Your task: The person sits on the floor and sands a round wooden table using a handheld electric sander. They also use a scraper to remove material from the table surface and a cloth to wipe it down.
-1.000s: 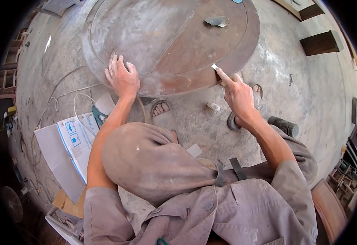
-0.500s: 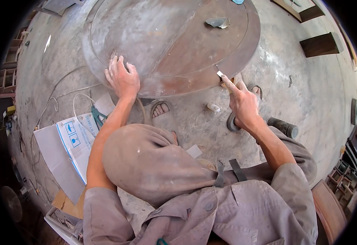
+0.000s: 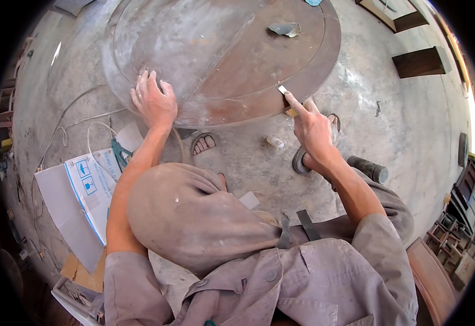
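Observation:
A large round brown tabletop [image 3: 248, 111], hazed with pale dust and ringed by a groove near its rim, lies in front of me. My left hand [image 3: 156, 103] rests on its near left part, fingers slightly bent and apart, palm down. At the near right rim, my right hand [image 3: 312, 130] grips a small scraper [image 3: 282, 89], index finger stretched along it. The scraper's bright flat blade touches the top by the groove; its handle is mostly hidden by the hand. A grey curved shard with putty-like residue [image 3: 284, 29] lies farther back on the tabletop.
Flattened cardboard [image 3: 66, 204] and a teal-handled tool [image 3: 120, 154] lie left of my knee. On the floor are a small whitish bottle-like piece [image 3: 275, 142], a dark cylinder [image 3: 369, 169] and a pale cable [image 3: 63, 136]. Dark wooden pieces [image 3: 421, 62] stand far right.
My right hand has moved the scraper slightly away from me and leftward at the groove. My left hand stays in about the same place on the tabletop. The whole view has shifted a little.

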